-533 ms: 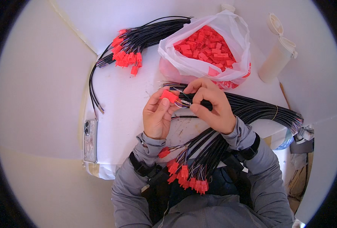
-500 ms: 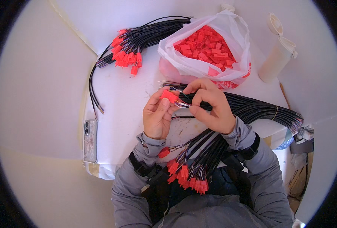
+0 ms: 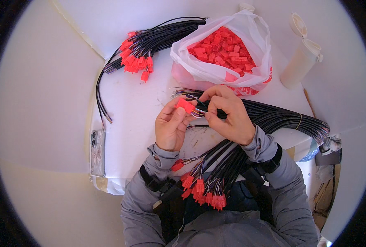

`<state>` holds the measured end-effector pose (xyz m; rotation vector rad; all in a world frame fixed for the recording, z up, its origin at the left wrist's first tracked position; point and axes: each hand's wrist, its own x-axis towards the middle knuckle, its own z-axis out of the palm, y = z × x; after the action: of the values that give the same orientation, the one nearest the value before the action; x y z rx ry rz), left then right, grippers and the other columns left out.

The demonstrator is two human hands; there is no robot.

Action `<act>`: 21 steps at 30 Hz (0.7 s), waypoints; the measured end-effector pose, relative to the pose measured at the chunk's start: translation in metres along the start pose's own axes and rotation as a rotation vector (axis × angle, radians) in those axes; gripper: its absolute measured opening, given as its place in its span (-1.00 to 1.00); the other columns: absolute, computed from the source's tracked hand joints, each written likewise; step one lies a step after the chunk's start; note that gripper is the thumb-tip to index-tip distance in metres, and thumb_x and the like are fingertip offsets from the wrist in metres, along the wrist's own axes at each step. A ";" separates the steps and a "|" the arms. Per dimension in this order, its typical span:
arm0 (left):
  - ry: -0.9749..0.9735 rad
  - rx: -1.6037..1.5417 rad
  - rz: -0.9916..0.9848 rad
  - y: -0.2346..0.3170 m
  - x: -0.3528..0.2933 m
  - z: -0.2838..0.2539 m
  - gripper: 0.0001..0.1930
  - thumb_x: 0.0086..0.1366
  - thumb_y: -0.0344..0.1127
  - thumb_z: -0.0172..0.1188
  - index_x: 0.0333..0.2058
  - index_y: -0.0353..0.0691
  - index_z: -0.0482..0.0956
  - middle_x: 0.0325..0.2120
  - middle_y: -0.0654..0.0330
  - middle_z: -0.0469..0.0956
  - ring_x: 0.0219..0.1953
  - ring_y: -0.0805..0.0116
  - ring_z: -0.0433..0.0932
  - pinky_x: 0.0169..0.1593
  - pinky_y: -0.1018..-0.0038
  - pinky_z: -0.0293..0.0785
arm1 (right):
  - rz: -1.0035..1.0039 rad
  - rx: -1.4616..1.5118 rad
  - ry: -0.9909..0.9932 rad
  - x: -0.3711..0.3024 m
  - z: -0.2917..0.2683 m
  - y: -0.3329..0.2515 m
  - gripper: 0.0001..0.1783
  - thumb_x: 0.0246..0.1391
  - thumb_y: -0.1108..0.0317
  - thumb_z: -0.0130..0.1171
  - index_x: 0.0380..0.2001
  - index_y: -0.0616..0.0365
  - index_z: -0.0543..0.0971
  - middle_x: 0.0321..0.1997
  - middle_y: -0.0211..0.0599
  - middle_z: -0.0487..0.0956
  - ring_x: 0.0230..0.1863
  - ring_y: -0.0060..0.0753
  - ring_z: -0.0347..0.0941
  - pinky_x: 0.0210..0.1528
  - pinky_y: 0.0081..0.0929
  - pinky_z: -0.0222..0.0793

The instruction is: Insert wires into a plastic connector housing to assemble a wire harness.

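Between the thumb and fingers of my left hand (image 3: 171, 125) is a red plastic connector housing (image 3: 185, 106). Thin coloured wires (image 3: 198, 112) run from its right side toward my right hand (image 3: 229, 115), which pinches them with thumb and index finger. Just behind both hands lies a bundle of black cables (image 3: 273, 113) with bare wire ends at its left. Nearer to me, a second cable bundle (image 3: 222, 162) hangs over the table's front edge, its ends fitted with red connectors (image 3: 199, 191).
A white plastic bag (image 3: 191, 68) full of red housings (image 3: 222, 49) stands at the back. Left of it lies another bundle of black cables (image 3: 166, 37) with red connectors. A phone (image 3: 97, 153) rests at the left edge, a cream bottle (image 3: 299, 64) with raised lid at the right.
The wires between my hands have slid slightly closer into the red housing. My right fingers have shifted a little left; otherwise both hands hold their place.
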<state>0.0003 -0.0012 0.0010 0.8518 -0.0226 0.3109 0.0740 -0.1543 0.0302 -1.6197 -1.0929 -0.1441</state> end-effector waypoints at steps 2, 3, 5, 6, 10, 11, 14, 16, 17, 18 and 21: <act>0.002 0.009 0.000 0.000 0.000 0.000 -0.67 0.18 -0.44 0.01 -0.07 -0.40 0.30 -0.21 -0.09 0.44 -0.21 0.26 0.48 -0.16 0.41 0.46 | 0.018 0.001 -0.009 0.000 -0.001 -0.001 -0.83 -0.33 0.49 0.10 -0.69 0.21 0.30 -0.34 -0.16 0.38 -0.28 -0.18 0.32 -0.24 -0.41 0.23; 0.006 0.012 0.000 0.000 -0.001 0.000 -0.67 0.17 -0.45 0.02 -0.08 -0.40 0.30 -0.22 -0.09 0.44 -0.21 0.26 0.48 -0.16 0.41 0.46 | 0.015 0.002 -0.007 0.000 -0.001 -0.001 -0.83 -0.32 0.49 0.10 -0.69 0.21 0.30 -0.34 -0.17 0.38 -0.28 -0.18 0.32 -0.24 -0.41 0.23; 0.013 0.014 0.001 0.000 -0.001 0.000 -0.68 0.17 -0.46 0.02 -0.08 -0.40 0.31 -0.23 -0.09 0.45 -0.21 0.26 0.48 -0.16 0.41 0.46 | 0.009 0.004 -0.003 0.000 0.000 -0.001 -0.83 -0.32 0.49 0.10 -0.69 0.21 0.29 -0.34 -0.17 0.38 -0.28 -0.19 0.32 -0.24 -0.42 0.23; 0.017 0.014 0.002 0.000 -0.001 0.000 -0.68 0.17 -0.46 0.02 -0.09 -0.40 0.31 -0.23 -0.09 0.45 -0.21 0.26 0.48 -0.16 0.41 0.46 | 0.007 0.007 -0.003 0.000 0.000 -0.001 -0.83 -0.32 0.49 0.10 -0.69 0.21 0.29 -0.34 -0.17 0.38 -0.28 -0.19 0.32 -0.24 -0.42 0.23; 0.016 0.012 0.012 -0.001 -0.001 0.000 -0.69 0.16 -0.47 0.03 -0.10 -0.40 0.32 -0.24 -0.07 0.46 -0.21 0.26 0.48 -0.15 0.40 0.45 | 0.003 0.019 0.001 0.000 -0.001 -0.003 -0.83 -0.32 0.49 0.09 -0.69 0.20 0.29 -0.33 -0.17 0.38 -0.28 -0.19 0.32 -0.24 -0.43 0.23; 0.007 0.011 0.017 -0.001 -0.001 0.000 -0.69 0.16 -0.47 0.03 -0.10 -0.40 0.32 -0.24 -0.07 0.46 -0.21 0.26 0.48 -0.15 0.40 0.45 | 0.005 0.020 0.004 0.000 -0.001 -0.003 -0.83 -0.32 0.49 0.09 -0.69 0.20 0.28 -0.33 -0.17 0.38 -0.28 -0.19 0.32 -0.24 -0.43 0.23; -0.020 0.030 0.024 -0.001 -0.001 0.000 -0.69 0.16 -0.46 0.03 -0.10 -0.40 0.32 -0.24 -0.06 0.45 -0.19 0.25 0.47 -0.13 0.38 0.45 | 0.015 0.019 -0.010 0.001 -0.001 -0.003 -0.83 -0.32 0.49 0.09 -0.69 0.20 0.28 -0.33 -0.17 0.38 -0.27 -0.19 0.32 -0.23 -0.43 0.23; -0.042 0.064 0.021 -0.001 -0.002 -0.003 -0.68 0.17 -0.42 0.03 -0.10 -0.39 0.31 -0.23 -0.04 0.44 -0.15 0.24 0.45 -0.09 0.35 0.44 | 0.009 0.014 -0.014 0.001 -0.001 -0.003 -0.83 -0.32 0.49 0.09 -0.69 0.20 0.28 -0.33 -0.17 0.38 -0.27 -0.19 0.32 -0.23 -0.42 0.23; -0.036 0.070 0.023 -0.001 -0.002 -0.003 -0.68 0.16 -0.44 0.04 -0.10 -0.39 0.31 -0.24 -0.04 0.45 -0.18 0.25 0.46 -0.11 0.37 0.44 | 0.006 0.011 -0.015 0.001 -0.001 -0.003 -0.83 -0.32 0.49 0.09 -0.69 0.20 0.28 -0.33 -0.17 0.38 -0.27 -0.19 0.32 -0.23 -0.42 0.23; -0.030 0.076 0.025 -0.001 -0.003 -0.002 -0.68 0.14 -0.46 0.06 -0.11 -0.39 0.32 -0.26 -0.04 0.46 -0.20 0.27 0.47 -0.14 0.39 0.45 | 0.000 0.011 -0.014 0.001 -0.001 -0.003 -0.83 -0.32 0.49 0.10 -0.68 0.19 0.28 -0.32 -0.17 0.38 -0.27 -0.20 0.32 -0.23 -0.43 0.24; -0.026 0.086 0.044 0.000 -0.003 0.001 -0.67 0.11 -0.46 0.10 -0.12 -0.39 0.34 -0.29 -0.01 0.48 -0.25 0.29 0.49 -0.18 0.41 0.46 | -0.003 0.016 0.009 0.001 0.000 -0.003 -0.82 -0.32 0.50 0.13 -0.67 0.18 0.30 -0.32 -0.18 0.39 -0.26 -0.21 0.34 -0.22 -0.44 0.24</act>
<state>-0.0027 -0.0031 0.0010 0.9413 -0.0527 0.3444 0.0726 -0.1543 0.0330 -1.6014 -1.0868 -0.1443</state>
